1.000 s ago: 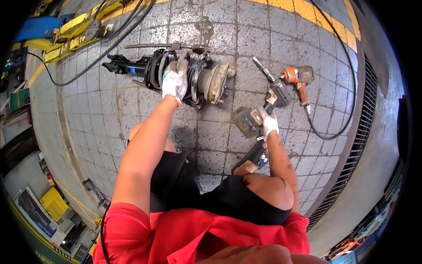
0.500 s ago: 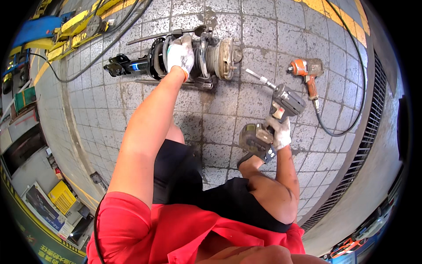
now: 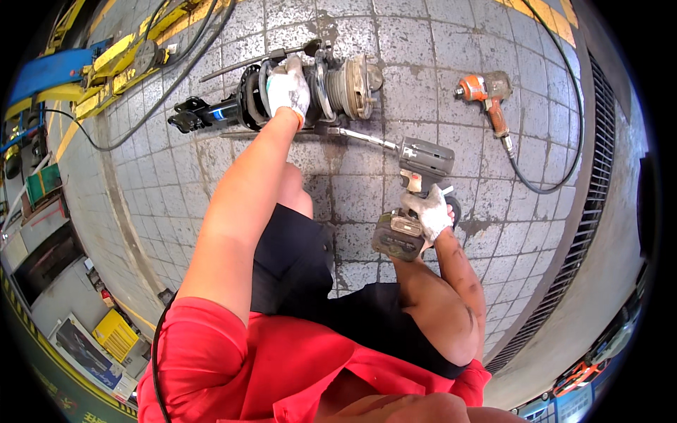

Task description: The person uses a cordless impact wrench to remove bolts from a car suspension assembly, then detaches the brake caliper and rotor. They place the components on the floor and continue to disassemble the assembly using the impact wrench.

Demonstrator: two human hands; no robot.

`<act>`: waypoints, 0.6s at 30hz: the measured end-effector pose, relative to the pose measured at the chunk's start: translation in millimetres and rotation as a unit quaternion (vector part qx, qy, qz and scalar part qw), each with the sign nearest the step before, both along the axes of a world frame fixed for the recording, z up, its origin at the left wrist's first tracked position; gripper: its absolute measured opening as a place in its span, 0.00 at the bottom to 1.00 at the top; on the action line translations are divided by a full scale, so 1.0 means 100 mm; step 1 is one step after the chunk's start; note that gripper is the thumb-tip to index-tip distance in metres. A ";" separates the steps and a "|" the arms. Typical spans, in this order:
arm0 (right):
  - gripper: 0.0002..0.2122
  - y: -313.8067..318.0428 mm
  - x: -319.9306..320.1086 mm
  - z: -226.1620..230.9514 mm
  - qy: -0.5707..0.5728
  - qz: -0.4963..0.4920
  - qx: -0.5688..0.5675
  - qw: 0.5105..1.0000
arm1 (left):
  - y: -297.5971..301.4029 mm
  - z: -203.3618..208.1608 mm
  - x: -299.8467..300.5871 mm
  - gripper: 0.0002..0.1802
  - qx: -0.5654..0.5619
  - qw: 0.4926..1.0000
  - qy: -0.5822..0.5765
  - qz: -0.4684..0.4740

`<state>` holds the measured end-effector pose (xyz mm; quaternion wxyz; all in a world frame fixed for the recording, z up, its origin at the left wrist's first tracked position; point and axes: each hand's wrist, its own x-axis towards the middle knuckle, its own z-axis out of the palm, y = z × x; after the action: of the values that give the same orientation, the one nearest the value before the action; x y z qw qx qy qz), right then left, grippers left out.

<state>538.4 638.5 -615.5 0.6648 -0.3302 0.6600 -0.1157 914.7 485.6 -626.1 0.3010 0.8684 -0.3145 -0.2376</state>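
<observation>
A shock absorber strut (image 3: 224, 111) with its coil spring lies sideways on the floor in front of me. My left hand (image 3: 288, 93), in a white glove, is closed around the spring section. Two long rods of a spring compressor (image 3: 278, 132) run along the strut, one on the far side and one on the near side. My gloved right hand (image 3: 427, 213) grips the handle of a dark cordless impact wrench (image 3: 427, 156). The wrench's silver extension bar (image 3: 370, 139) points left, its tip at the near compressor rod's right end. Whether it is seated there I cannot tell.
An orange and grey air impact wrench (image 3: 486, 88) lies at the right, its black hose (image 3: 557, 185) curving along the floor. A drain grate (image 3: 598, 162) runs beside the right wall. Yellow and blue lift arms (image 3: 116, 67) stand at the upper left.
My right hand has brought the cordless impact wrench leftward, so its extension bar now reaches the near compressor rod. My left hand keeps its grip on the strut.
</observation>
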 end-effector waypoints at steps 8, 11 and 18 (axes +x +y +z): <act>0.24 -0.43 -0.15 0.08 0.110 0.180 -0.098 0.973 | 0.10 0.05 -0.16 0.32 -0.034 0.999 0.019 -0.010; 0.16 -0.67 0.03 0.14 -0.037 0.224 -0.086 0.970 | 0.33 0.07 0.04 0.33 -0.066 0.998 0.009 0.012; 0.16 -0.48 0.06 0.12 -0.347 0.021 0.131 0.928 | 0.16 0.15 -0.13 0.33 -0.042 0.998 0.046 -0.002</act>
<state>544.5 590.4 -603.6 0.8920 -0.1931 0.3900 -0.1220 901.2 501.7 -611.2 0.3503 0.8426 -0.3122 -0.2644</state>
